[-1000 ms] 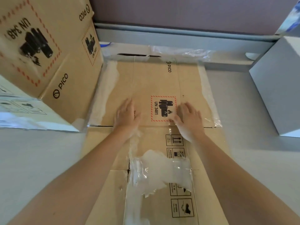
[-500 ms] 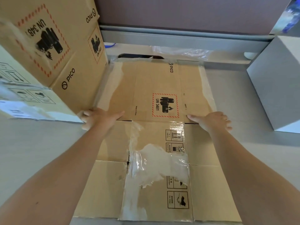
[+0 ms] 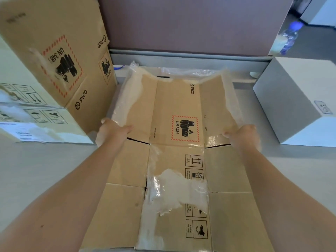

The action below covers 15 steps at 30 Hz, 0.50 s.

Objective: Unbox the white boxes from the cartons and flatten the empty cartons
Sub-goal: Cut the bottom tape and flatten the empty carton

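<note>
A flattened brown carton (image 3: 174, 110) with torn clear tape lies on the grey table in front of me. My left hand (image 3: 111, 130) grips its left edge and my right hand (image 3: 242, 136) grips its right edge, both at the fold between the far flaps and the body. The far flaps are bowed upward at their sides. A white box (image 3: 298, 99) stands on the table to the right.
Two stacked brown PICO cartons (image 3: 60, 70) stand close on the left, touching the flattened carton's corner. A grey rail and dark partition (image 3: 190, 24) close off the back. A water bottle (image 3: 289, 39) stands behind the partition at the far right.
My hands went from pressing the carton's middle to gripping its left and right edges. The far flaps have lifted and curled upward.
</note>
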Each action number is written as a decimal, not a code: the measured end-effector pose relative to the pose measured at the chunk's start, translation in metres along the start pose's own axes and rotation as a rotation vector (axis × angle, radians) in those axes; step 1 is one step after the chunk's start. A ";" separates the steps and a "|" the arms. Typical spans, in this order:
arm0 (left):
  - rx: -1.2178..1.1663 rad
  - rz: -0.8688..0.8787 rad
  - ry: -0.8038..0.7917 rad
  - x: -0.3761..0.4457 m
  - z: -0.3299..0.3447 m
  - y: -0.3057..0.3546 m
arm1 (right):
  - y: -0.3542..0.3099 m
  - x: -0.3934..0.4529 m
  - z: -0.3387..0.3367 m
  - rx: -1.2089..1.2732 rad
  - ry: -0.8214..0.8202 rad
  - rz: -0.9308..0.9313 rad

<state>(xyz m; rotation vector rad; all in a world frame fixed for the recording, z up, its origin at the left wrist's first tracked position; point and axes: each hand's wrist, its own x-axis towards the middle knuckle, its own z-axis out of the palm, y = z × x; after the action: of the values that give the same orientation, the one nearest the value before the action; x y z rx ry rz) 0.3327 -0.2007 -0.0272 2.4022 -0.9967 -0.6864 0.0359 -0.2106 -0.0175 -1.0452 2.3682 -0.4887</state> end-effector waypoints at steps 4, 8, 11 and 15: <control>-0.034 0.041 0.026 -0.027 -0.011 0.010 | 0.011 -0.017 -0.027 0.032 0.036 -0.041; -0.057 0.091 0.069 -0.059 -0.023 0.017 | 0.019 -0.028 -0.058 0.077 0.066 -0.106; -0.095 0.093 0.125 -0.087 -0.035 0.019 | 0.028 -0.031 -0.080 0.105 0.050 -0.169; -0.162 0.071 0.229 -0.129 -0.045 0.010 | 0.044 -0.040 -0.106 0.166 0.013 -0.263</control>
<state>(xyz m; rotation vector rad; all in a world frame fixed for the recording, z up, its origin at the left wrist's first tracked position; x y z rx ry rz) 0.2743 -0.1021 0.0487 2.2334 -0.8914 -0.4366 -0.0274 -0.1398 0.0580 -1.2836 2.1665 -0.7752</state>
